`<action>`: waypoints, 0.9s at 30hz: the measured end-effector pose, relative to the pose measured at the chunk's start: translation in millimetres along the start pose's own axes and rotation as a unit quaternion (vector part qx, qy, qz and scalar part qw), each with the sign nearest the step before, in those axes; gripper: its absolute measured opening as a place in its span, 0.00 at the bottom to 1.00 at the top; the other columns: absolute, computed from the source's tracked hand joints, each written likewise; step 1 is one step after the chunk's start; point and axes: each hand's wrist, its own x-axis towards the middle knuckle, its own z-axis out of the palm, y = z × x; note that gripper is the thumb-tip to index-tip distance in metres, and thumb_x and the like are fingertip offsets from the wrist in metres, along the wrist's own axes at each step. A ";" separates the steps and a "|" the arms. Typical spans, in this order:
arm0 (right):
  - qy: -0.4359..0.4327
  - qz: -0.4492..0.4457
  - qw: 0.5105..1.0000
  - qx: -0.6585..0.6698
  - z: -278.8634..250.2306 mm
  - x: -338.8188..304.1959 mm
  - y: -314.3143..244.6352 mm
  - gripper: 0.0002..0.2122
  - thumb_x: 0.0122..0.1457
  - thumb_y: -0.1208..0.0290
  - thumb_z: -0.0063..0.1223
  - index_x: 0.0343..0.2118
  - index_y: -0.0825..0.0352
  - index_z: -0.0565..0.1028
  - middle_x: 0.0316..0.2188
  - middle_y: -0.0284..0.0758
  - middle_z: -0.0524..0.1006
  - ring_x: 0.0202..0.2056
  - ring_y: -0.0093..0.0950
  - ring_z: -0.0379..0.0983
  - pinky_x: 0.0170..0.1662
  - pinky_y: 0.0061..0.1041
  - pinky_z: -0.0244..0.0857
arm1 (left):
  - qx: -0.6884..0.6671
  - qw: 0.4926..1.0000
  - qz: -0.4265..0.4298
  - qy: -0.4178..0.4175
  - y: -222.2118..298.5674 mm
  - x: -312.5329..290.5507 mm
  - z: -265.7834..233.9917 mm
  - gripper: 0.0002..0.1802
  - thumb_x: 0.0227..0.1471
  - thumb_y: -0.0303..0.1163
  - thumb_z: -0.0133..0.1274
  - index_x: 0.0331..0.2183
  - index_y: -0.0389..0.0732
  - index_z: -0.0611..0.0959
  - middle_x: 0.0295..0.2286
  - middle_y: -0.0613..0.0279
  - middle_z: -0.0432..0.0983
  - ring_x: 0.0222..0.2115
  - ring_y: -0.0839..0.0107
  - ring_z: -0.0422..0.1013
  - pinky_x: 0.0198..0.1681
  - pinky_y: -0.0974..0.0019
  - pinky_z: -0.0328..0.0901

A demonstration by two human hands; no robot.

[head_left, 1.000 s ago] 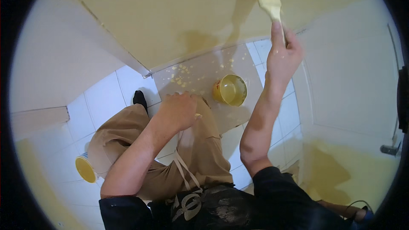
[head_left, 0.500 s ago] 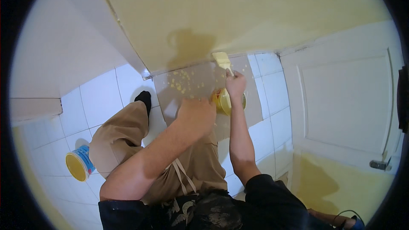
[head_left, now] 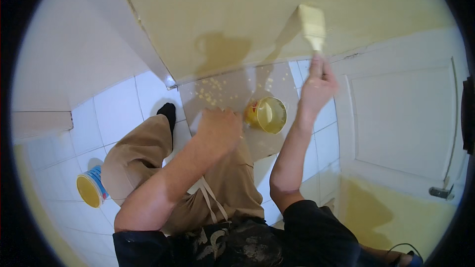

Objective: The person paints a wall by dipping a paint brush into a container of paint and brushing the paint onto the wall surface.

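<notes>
A paint brush (head_left: 313,22) with broad, pale yellow-coated bristles is held in my right hand (head_left: 319,86), fingers closed round its handle. The brush is raised by the yellow wall (head_left: 213,10), slightly blurred; I cannot tell whether the bristles touch it. My left hand (head_left: 220,126) is curled closed over my lap, left of a yellow tub (head_left: 267,114). Its fingers point away, so anything inside them is hidden. The tub shows a pale yellow inside and appears to tilt toward me.
A grey-brown sheet (head_left: 269,143) with yellow drips covers white floor tiles (head_left: 116,111) along the wall. A blue-sided bucket (head_left: 91,188) stands at left by my leg. At right is a white door (head_left: 401,118) with a metal handle (head_left: 440,193).
My right hand has lifted the brush up and to the right, from the wall's bottom edge. My left hand has shifted slightly left, away from the tub, which now shows more fully.
</notes>
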 end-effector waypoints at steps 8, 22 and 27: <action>-0.125 0.135 0.978 -0.095 49.6 -43.4 130.0 0.18 0.62 0.63 0.57 0.43 0.76 0.80 0.21 0.47 0.80 0.26 0.37 0.79 0.35 0.37 0.70 | -0.014 1.000 0.023 -0.002 3.4 -1.8 -15.7 0.28 0.53 0.49 0.60 0.44 0.33 0.78 0.39 0.43 0.79 0.43 0.44 0.76 0.46 0.47 0.71; -0.094 0.119 0.949 -0.275 45.4 -18.2 155.4 0.21 0.58 0.52 0.60 0.34 0.70 0.83 0.28 0.50 0.81 0.32 0.49 0.78 0.40 0.43 0.71 | -0.017 0.997 0.052 -0.050 13.0 -0.4 -21.6 0.31 0.56 0.50 0.57 0.48 0.32 0.76 0.43 0.38 0.77 0.45 0.43 0.74 0.48 0.47 0.69; 0.045 -0.011 0.974 -0.224 21.1 -4.2 122.8 0.22 0.58 0.52 0.63 0.35 0.73 0.83 0.16 0.38 0.75 0.17 0.30 0.67 0.26 0.30 0.64 | -0.009 0.996 0.018 -0.090 18.0 -2.5 -26.9 0.33 0.57 0.50 0.56 0.53 0.32 0.73 0.45 0.41 0.76 0.47 0.45 0.73 0.51 0.49 0.67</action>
